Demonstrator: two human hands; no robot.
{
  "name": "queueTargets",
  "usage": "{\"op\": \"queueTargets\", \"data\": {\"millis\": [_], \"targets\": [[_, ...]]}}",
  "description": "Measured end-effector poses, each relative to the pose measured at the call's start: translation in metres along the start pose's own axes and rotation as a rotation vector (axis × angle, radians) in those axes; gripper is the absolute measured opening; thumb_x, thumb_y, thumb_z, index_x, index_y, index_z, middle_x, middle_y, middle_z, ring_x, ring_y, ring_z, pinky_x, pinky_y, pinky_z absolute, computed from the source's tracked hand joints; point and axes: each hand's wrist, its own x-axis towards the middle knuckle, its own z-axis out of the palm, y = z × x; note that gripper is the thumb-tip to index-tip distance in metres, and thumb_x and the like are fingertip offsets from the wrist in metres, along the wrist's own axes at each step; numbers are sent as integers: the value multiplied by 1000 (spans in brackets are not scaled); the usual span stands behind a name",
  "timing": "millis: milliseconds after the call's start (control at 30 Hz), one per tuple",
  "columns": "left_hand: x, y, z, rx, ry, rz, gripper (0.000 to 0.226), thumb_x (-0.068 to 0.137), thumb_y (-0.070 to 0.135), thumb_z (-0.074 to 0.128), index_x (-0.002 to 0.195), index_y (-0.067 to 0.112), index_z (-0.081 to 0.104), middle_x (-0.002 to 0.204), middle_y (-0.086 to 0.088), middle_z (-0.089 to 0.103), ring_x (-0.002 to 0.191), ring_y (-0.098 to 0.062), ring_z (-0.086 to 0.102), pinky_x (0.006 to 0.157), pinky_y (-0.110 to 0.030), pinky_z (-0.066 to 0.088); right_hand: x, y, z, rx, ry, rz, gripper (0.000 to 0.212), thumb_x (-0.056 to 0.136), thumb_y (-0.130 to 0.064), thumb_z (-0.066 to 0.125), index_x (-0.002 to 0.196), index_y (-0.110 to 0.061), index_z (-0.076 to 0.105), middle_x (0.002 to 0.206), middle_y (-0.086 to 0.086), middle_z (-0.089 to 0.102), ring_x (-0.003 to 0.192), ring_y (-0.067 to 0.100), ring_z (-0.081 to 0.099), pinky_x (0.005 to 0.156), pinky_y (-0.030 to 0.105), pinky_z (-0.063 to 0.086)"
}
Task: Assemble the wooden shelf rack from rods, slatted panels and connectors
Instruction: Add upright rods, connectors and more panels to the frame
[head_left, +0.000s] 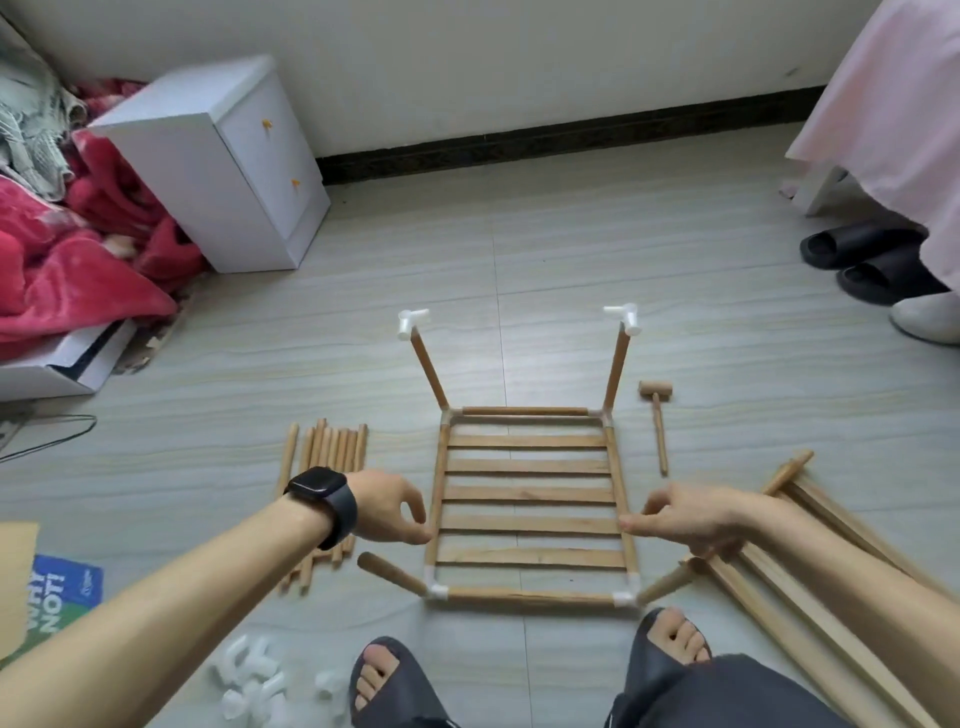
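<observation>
**Left hand** (389, 512): a black smartwatch (322, 501) is worn at the wrist. The fingers are loosely curled with nothing enclosed. Their tips are set at the left side rod of the frame; contact cannot be confirmed.

**Right hand** (685, 519): the fingers are stretched forward and relaxed, with the tips laid against the right side rod. Nothing is gripped.

**Pale wooden slatted panel framed by round rods** (530, 493): it is laid flat on the grey floor (519, 260), directly between the two hands. Two rods are stood up from its far corners, beyond both hands, each capped by a white plastic corner connector (413, 322). Two more rods are splayed outward from the near corners, behind the hands.

**Bundle of loose round wooden rods** (327, 457): it is laid just beyond and beneath the left hand.

**Small wooden mallet** (657, 415): it is laid beyond the right hand, beside the frame.

**Stack of spare slatted wooden panels** (810, 571): it is laid under the right forearm, to the outside of the right hand.

**Heap of loose white plastic connectors** (249, 680): it is laid well behind the left hand.
</observation>
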Motion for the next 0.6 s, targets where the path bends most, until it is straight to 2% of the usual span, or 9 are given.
{"op": "queueTargets", "data": {"millis": [67,133,200,233,300,367,533,600], "targets": [[-6,-9,23,45,-22,-29,54,82,72,58,123,36,62,121,9,65,104,-12,61,90,-33,52,-13,-1,14,-40,-132,123,68,86,-75,57,122,-18,61,97,0,72,73,12,72,57,26,60],[-5,-15,41,83,-22,-43,53,82,66,63,121,31,63,101,10,73,92,-7,67,75,-28,54,-21,-8,20,-67,-193,158,67,82,-66,73,112,-7,69,87,3,79,61,13,70,58,26,60],[-3,-20,51,91,44,-30,45,85,57,66,118,27,67,79,8,75,76,-5,70,63,-25,53,-22,-16,19,-88,-151,137,60,80,-56,81,105,-2,74,73,-1,76,50,13,60,51,23,54],[0,-23,52,64,95,-22,41,86,55,66,116,26,68,75,8,74,73,-5,70,61,-25,54,-20,-20,16,-92,-104,132,51,83,-49,81,102,-2,74,70,-1,75,49,13,57,49,23,52],[6,-30,52,-37,199,-24,33,90,48,65,114,26,69,74,9,72,70,-4,68,61,-26,57,-13,-25,7,-98,8,134,29,92,-32,73,95,-3,75,75,2,76,49,13,57,47,22,49],[14,-38,51,-135,305,-43,25,94,40,61,113,27,70,78,12,69,69,-1,65,60,-24,56,-3,-31,-4,-112,122,139,17,94,-20,65,93,-7,76,77,2,77,51,13,59,44,20,48],[37,-44,43,-315,412,-76,12,96,32,62,101,25,70,92,9,70,79,-7,66,74,-31,61,25,-49,-25,-268,275,164,23,89,-12,59,75,-12,76,68,-1,74,53,12,66,49,22,55],[42,-43,42,-361,422,-75,10,95,31,62,98,25,70,91,9,70,79,-8,66,74,-31,61,34,-53,-27,-319,286,188,22,88,-11,58,71,-13,72,62,-2,72,50,10,64,50,24,56]]}}
